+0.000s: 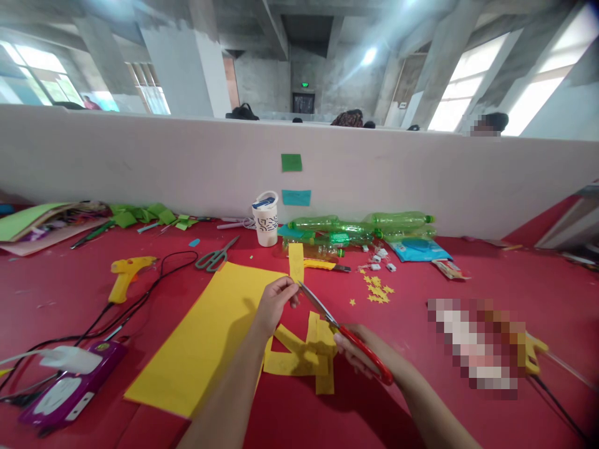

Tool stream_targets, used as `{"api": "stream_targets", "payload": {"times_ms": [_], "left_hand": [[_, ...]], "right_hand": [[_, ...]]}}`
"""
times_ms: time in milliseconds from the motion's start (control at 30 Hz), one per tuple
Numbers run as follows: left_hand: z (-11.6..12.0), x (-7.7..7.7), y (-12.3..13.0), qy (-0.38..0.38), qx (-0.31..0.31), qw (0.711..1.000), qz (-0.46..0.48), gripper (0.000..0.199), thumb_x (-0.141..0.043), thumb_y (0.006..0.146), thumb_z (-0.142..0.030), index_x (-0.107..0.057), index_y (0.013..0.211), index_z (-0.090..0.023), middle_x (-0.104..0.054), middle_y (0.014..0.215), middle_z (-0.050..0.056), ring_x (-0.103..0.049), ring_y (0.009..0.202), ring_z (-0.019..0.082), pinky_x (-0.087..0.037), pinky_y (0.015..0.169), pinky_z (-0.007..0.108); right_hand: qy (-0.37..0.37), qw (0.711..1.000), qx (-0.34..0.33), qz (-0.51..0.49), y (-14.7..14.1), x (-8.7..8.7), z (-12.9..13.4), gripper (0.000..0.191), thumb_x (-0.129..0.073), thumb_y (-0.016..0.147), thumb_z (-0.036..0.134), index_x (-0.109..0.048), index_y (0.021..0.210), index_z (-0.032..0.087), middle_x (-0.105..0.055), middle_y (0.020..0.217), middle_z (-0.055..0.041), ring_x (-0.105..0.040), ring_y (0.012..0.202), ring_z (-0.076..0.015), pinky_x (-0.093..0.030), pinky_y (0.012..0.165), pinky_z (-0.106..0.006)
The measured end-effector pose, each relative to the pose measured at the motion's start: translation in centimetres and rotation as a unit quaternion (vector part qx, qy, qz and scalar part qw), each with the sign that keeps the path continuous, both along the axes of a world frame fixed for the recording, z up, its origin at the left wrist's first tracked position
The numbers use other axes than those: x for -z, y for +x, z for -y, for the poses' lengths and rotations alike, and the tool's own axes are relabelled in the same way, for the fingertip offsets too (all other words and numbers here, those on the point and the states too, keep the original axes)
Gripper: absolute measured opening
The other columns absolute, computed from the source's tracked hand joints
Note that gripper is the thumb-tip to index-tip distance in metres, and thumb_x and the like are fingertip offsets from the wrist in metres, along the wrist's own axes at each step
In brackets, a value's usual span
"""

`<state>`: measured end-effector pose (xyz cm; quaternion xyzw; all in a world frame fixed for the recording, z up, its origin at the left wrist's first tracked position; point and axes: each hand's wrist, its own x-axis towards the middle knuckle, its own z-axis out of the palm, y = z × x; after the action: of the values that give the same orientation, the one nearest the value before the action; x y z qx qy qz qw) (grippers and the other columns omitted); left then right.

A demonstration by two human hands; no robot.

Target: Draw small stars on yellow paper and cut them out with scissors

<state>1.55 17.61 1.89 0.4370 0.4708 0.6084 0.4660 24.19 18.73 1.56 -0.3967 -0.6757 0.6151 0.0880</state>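
Note:
My left hand (276, 304) pinches the lower end of a yellow felt strip (296, 259), which stands up from the fingertips. My right hand (362, 355) grips red-handled scissors (360, 346), their blades pointing up and left with the tips close to the left fingertips and the strip. From this angle I cannot tell whether the blades touch the strip. Below the hands, several cut yellow strips (299, 365) lie overlapping on the red table (393, 411). A large yellow sheet (187, 355) lies flat under and left of my left forearm. Small yellow stars (377, 290) are scattered right of the scissors.
A yellow glue gun (128, 274), grey scissors (218, 257) and a purple power strip (75, 386) lie left, with cables. Beyond the hands are a white cup (266, 221), green plastic bottles (397, 220), a yellow cutter (322, 265) and a blue packet (423, 251). A white partition (187, 162) stands behind.

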Motion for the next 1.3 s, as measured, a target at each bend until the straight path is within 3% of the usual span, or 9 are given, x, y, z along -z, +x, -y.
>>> {"api": "stream_targets", "payload": {"times_ms": [1300], "left_hand": [[-0.13,0.63,-0.7,-0.005,0.02,0.999,-0.028,0.019,-0.055,0.08,-0.028,-0.057,0.067,-0.015,-0.054,0.054,-0.002,-0.048,0.051,0.01,-0.039,0.053,0.021]], "right_hand": [[0.004,1.0,-0.016,0.011,0.55,-0.52,-0.31,0.04,-0.046,0.083,0.056,-0.044,0.07,0.018,-0.041,0.047,0.007,-0.035,0.03,-0.004,-0.028,0.029,-0.015]]}}
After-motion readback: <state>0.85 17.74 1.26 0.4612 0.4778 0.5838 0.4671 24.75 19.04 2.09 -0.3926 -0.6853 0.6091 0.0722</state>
